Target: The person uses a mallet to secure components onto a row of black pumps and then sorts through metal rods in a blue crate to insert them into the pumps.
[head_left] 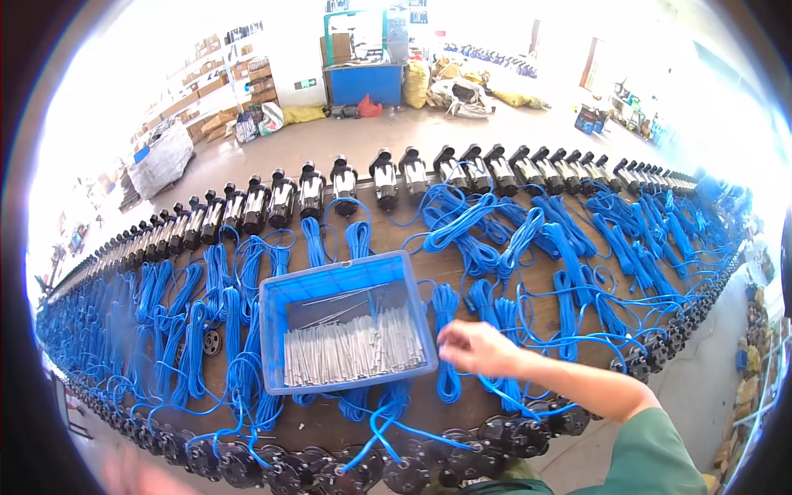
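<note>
A blue plastic bin sits tilted on the brown table among the cable coils. Inside it lies a thick row of thin silvery rods, with a few loose ones behind. Just off the bin's right rim is my right hand, its fingers bent together over a coiled blue cable. Whether anything is between those fingertips is hidden. At the lower left edge, my left hand shows only as a motion smear, away from the bin, its fingers unreadable.
Black-and-silver motor-like cylinders line the table's far edge. Black round housings line the near edge, with blue cables running to them. More coils cover both sides. Sacks and a blue cabinet stand beyond.
</note>
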Available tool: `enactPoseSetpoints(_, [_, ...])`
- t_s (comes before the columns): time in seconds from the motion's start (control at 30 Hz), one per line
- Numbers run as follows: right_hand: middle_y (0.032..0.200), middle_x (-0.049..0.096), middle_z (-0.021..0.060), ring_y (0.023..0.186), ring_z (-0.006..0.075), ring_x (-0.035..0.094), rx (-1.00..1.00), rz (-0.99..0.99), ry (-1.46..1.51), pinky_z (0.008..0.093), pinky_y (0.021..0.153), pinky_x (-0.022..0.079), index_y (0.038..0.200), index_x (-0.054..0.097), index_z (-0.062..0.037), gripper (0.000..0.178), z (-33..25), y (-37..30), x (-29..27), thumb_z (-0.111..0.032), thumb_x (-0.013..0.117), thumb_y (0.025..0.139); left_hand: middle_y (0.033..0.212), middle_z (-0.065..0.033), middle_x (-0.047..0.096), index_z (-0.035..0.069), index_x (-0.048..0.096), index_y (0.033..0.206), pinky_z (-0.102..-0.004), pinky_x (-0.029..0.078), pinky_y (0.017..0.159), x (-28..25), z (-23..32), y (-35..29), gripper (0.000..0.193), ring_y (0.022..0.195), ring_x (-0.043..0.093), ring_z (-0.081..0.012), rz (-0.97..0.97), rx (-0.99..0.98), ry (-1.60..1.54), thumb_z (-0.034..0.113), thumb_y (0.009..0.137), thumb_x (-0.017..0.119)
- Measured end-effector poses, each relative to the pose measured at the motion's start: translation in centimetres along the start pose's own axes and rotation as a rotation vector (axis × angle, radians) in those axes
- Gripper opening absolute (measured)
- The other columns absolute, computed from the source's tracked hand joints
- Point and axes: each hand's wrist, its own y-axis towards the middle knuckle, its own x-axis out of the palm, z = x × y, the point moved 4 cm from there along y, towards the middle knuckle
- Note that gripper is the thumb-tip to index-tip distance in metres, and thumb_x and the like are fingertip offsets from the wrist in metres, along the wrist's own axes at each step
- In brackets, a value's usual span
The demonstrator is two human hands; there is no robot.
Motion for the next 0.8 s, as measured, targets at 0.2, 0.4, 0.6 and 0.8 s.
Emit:
enactPoseSetpoints(0.2, [0.122, 0.066, 0.0236, 0.116, 0.037, 0.062, 0.443, 0.05, 0.001, 0.0428, 0.099, 0.049, 0.124, 0.06, 0.0051, 0.08, 12.0, 13.7, 5.6, -0.065, 0.066, 0.086, 0.112, -0.0187, 0.067, -0.008, 0.059, 0.123, -0.0384, 0.053, 0.086, -5.5, -40.3, -13.2, 0.067, 0.1, 0.066, -0.0262, -0.912, -1.052, 0.952, 0.041, 0.083, 0.081])
enactPoseSetpoints(0.4, [0.107, 0.074, 0.0198, 0.099, 0.0286, 0.071, 0.503, 0.255, 0.159, 0.0374, 0.088, 0.055, 0.109, 0.072, 0.0052, 0.06, 11.1, 15.7, 6.9, -0.038, 0.077, 0.067, 0.088, -0.0123, 0.069, -0.001, 0.064, 0.107, -0.0404, 0.054, 0.061, -9.3, -46.6, -17.7, 0.036, 0.07, 0.066, -0.0243, -0.67, -1.521, 0.555, 0.013, 0.076, 0.074])
enactPoseSetpoints(0.6, [0.096, 0.075, 0.0187, 0.091, 0.0349, 0.072, 0.453, 0.239, -0.097, 0.0453, 0.082, 0.058, 0.089, 0.077, -0.0056, 0.043, 10.9, 11.3, 3.7, -0.041, 0.07, 0.065, 0.103, -0.0137, 0.066, 0.005, 0.062, 0.114, -0.0467, 0.054, 0.077, -8.4, -43.8, -15.0, 0.045, 0.092, 0.064, -0.0286, -0.67, -1.353, 0.583, 0.028, 0.077, 0.072])
enactPoseSetpoints(0.8, [0.09, 0.072, 0.027, 0.09, 0.0398, 0.071, 0.347, 0.454, 0.083, 0.0479, 0.083, 0.057, 0.094, 0.076, 0.0007, 0.048, 10.7, 0.8, -7.1, -0.039, 0.066, 0.069, 0.093, -0.0155, 0.064, -0.005, 0.064, 0.117, -0.0427, 0.053, 0.071, 5.0, -30.1, -12.7, 0.05, 0.076, 0.058, -0.0256, -0.694, -0.997, 0.151, 0.041, 0.1, 0.06])
